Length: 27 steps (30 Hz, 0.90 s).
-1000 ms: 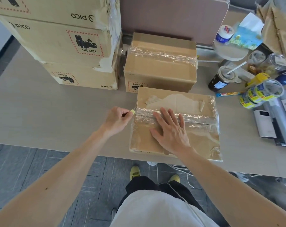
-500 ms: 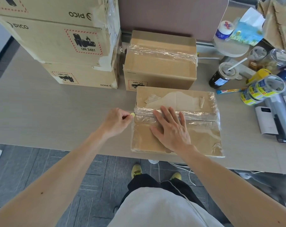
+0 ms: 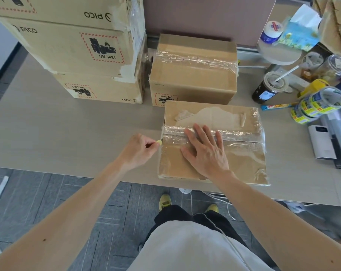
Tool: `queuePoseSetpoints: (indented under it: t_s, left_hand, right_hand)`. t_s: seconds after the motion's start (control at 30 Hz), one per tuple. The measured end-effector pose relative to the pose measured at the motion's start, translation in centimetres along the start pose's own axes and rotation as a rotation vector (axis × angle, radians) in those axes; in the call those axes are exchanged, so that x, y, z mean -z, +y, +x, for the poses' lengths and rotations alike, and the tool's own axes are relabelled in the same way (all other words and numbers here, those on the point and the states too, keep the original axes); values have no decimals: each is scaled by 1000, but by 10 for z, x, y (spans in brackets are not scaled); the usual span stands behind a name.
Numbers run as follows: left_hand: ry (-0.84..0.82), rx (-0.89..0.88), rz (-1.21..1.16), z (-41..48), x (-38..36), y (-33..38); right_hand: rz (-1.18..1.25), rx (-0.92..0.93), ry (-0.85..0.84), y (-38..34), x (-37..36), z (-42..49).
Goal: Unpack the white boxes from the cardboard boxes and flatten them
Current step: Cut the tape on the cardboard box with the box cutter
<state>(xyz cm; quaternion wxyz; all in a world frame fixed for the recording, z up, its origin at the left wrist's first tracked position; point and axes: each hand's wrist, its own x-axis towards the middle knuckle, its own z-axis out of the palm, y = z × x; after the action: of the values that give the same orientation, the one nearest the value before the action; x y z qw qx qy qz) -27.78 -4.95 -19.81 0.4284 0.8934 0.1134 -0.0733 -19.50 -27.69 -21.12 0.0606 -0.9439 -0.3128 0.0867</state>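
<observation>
Behind the taped box [image 3: 243, 159], stacked cartons [image 3: 68, 53] read PICO, UN 3481.

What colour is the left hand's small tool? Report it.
The small tool is yellow; head view.

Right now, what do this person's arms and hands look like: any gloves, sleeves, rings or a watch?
Both are bare. The left hand and right hand wear no gloves, and no ring shows on the visible fingers. Neither wrist carries a watch or band, and no sleeve shows on either forearm.
</observation>
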Motion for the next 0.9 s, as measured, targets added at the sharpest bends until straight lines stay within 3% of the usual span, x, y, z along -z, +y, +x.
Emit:
queuePoseSetpoints:
  t_s: [0.47, 0.67, 0.77, 0.9]
  left_hand:
    - [-48, 131, -182, -27, -4, 5]
    - [156, 468, -525, -36, 1, -32]
    - [91, 574, -416, -30, -7, -58]
    - [13, 581, -303, -21, -22, -78]
  right_hand:
    - [23, 1, -4, 0, 2, -1]
    - [23, 15, 0, 1, 3, -1]
    - [26, 13, -7, 2, 2, -1]
    - [26, 16, 3, 1, 3, -2]
